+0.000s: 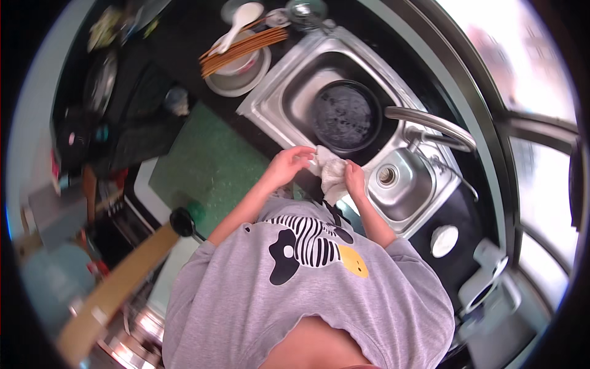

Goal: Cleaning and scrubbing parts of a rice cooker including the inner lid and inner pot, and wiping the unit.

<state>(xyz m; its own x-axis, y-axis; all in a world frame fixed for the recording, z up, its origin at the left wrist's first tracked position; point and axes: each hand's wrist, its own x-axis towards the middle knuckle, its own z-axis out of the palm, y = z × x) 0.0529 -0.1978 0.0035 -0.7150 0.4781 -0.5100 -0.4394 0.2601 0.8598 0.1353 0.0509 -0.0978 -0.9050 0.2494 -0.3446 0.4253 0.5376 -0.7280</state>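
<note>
My right hand (355,179) grips a crumpled off-white cloth (333,175) in front of the sink's near edge. To the left of it is my left hand (290,165), fingers curved and apart, with its fingertips at the cloth's left edge. Whether they touch the cloth is hard to tell. Just beyond both hands, a round black pan (346,115) sits in the larger basin of the stainless steel sink (295,99). Its dark inside shows whitish patches.
A curved faucet (431,122) reaches over the sink. The smaller basin (405,193) has a drain. Wooden chopsticks (249,50) and a white spoon (242,23) lie across stacked bowls (237,85). A white round object (445,241) stands on the right counter. A black ladle (182,222) is at left.
</note>
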